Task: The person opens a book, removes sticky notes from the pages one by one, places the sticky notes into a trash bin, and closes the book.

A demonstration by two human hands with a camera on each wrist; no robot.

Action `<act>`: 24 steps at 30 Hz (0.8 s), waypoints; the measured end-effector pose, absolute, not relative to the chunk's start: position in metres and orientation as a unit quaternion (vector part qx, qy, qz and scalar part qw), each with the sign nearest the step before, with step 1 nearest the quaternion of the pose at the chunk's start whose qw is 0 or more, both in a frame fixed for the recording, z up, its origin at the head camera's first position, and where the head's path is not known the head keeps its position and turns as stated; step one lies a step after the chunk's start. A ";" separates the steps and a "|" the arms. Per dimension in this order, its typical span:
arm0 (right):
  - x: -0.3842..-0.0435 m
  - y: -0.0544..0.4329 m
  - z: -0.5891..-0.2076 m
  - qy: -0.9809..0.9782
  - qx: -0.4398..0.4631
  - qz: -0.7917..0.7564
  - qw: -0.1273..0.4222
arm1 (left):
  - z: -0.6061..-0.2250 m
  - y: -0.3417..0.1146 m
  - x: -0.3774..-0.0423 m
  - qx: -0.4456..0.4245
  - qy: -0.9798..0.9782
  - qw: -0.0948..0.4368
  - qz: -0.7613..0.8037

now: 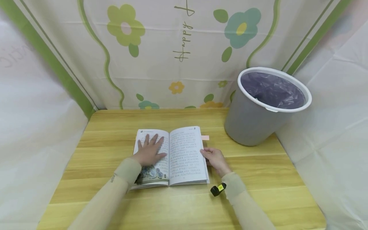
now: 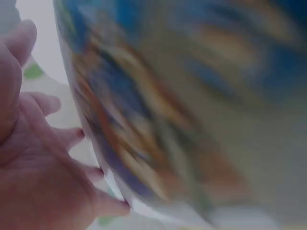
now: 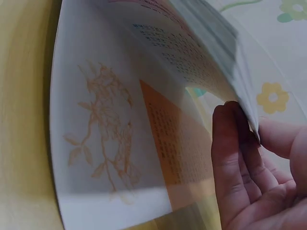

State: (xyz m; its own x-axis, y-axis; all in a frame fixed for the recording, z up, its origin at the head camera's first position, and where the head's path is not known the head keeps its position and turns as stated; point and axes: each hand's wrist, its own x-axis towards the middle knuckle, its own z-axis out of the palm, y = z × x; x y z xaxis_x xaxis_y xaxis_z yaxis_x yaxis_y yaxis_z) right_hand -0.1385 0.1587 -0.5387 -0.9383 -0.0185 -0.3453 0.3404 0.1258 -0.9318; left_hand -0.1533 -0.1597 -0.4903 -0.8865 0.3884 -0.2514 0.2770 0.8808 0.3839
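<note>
An open book (image 1: 185,156) lies on the wooden table, printed text on both pages and a picture at the lower left. My left hand (image 1: 148,155) rests on the left page with its fingers spread. At the right edge, my right hand (image 1: 215,159) pinches pages between thumb and fingers. In the right wrist view those lifted pages (image 3: 220,52) bend above a pale flap with an orange plant drawing (image 3: 110,129). The left wrist view has a blurred colourful page (image 2: 168,120) beside my open palm (image 2: 43,153). A pink tab (image 1: 205,137) sticks out on the right.
A grey waste bin (image 1: 250,118) with a white rim and dark liner stands at the table's back right. Flower-patterned cloth (image 1: 161,64) hangs behind the table (image 1: 109,127). A black device with a yellow label (image 1: 218,189) sits at my right wrist.
</note>
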 end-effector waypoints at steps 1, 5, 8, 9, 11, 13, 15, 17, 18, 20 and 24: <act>-0.139 0.159 -0.538 0.737 0.111 -0.653 0.138 | -0.491 -0.166 -0.152 0.163 0.957 0.157 0.180; -0.139 0.160 -0.539 0.733 0.119 -0.655 0.140 | -0.499 -0.184 -0.150 0.122 0.955 0.149 0.227; -0.139 0.160 -0.541 0.728 0.123 -0.659 0.143 | -0.506 -0.191 -0.150 0.098 0.944 0.149 0.278; -0.139 0.160 -0.541 0.728 0.122 -0.659 0.144 | -0.507 -0.193 -0.150 0.090 0.940 0.146 0.296; -0.139 0.160 -0.541 0.728 0.121 -0.659 0.146 | -0.509 -0.197 -0.152 0.070 0.931 0.140 0.331; -0.139 0.159 -0.541 0.730 0.121 -0.656 0.147 | -0.510 -0.200 -0.153 0.042 0.924 0.134 0.357; -0.138 0.159 -0.541 0.730 0.124 -0.655 0.149 | -0.511 -0.204 -0.154 0.020 0.916 0.130 0.378; -0.137 0.158 -0.541 0.727 0.127 -0.658 0.150 | -0.511 -0.207 -0.154 0.006 0.911 0.126 0.394; -0.137 0.158 -0.541 0.725 0.127 -0.660 0.149 | -0.512 -0.209 -0.155 0.004 0.908 0.122 0.400; -0.136 0.157 -0.541 0.719 0.128 -0.667 0.147 | -0.512 -0.210 -0.157 0.013 0.901 0.116 0.418; -0.135 0.156 -0.541 0.701 0.127 -0.687 0.145 | -0.513 -0.212 -0.159 0.042 0.897 0.104 0.428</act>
